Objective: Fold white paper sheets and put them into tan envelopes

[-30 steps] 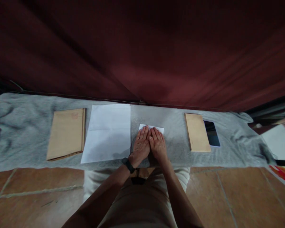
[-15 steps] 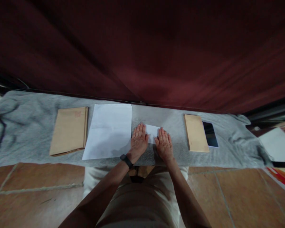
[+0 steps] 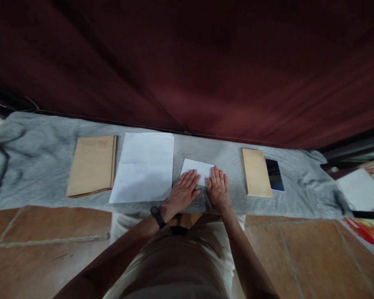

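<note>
A small folded piece of white paper [image 3: 195,165] lies on the grey cloth in front of me. My left hand [image 3: 185,189] rests flat across its near left part, fingers stretched out, a dark watch on the wrist. On the paper's right end lies my right hand [image 3: 218,186], also flat, with its fingers extended. Both palms face down, and neither hand grips anything. Just left of my left hand is a stack of large white sheets [image 3: 146,166]. The near edge of the folded paper is partly hidden under my fingers.
Large brown envelopes [image 3: 92,166] are stacked at the left. To the right lie smaller brown envelopes [image 3: 257,172] beside a dark phone [image 3: 274,174]. Grey cloth [image 3: 302,182] covers the narrow surface, and a dark red curtain [image 3: 187,74] hangs behind it.
My left hand has slid toward me and tilted rightward, uncovering the folded paper's far left part. My right hand stays at the right end, shifted slightly. The whole view has moved a little.
</note>
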The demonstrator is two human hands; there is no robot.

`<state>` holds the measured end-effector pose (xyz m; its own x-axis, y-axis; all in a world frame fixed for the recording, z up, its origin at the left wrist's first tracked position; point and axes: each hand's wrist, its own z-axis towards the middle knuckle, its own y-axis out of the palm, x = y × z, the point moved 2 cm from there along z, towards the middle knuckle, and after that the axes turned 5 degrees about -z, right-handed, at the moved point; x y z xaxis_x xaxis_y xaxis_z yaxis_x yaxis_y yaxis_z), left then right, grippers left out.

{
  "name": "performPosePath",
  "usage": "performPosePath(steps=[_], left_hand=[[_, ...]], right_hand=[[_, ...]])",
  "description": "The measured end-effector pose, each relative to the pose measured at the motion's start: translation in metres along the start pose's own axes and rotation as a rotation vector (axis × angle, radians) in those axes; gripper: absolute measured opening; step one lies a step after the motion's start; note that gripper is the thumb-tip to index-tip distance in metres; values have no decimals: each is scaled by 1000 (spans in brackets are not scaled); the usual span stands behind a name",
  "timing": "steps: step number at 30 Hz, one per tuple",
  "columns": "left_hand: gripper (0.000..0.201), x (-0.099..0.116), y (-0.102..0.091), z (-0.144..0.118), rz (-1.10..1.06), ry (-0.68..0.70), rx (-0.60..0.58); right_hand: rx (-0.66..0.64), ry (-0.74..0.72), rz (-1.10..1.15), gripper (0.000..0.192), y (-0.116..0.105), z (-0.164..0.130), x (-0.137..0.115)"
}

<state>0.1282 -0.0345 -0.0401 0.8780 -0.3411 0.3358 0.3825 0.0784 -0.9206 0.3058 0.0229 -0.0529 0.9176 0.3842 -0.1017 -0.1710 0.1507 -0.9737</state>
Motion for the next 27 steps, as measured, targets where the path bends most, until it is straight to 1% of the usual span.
performPosePath(steps=[3,8,11,13,15,17,22,27], left_hand=[[60,2,-5,-9,-11,69,-31],[64,6,-10,-9,10,65,-53],[67,9,-11,-7,22,51,-98],[67,10,-11,-6,23,37,-118],[66,10,-10,-6,11,24,-118],[66,10,-9,-7,-6,17,-113],[68,8,-1,-9,-15,26,-116],[71,8,9,-13,20,24,-98]], right_hand=[[-6,-5,6,58,0,-1,1],[16,0,58,56,-2,3,-3],[11,-56,139,56,-3,9,-18],[-28,-131,184,55,-3,11,-32],[-66,-189,187,54,-2,11,-42],[-78,-198,161,53,-1,10,-48],[-64,-185,106,54,0,6,-43],[-96,-207,75,52,0,4,-39]])
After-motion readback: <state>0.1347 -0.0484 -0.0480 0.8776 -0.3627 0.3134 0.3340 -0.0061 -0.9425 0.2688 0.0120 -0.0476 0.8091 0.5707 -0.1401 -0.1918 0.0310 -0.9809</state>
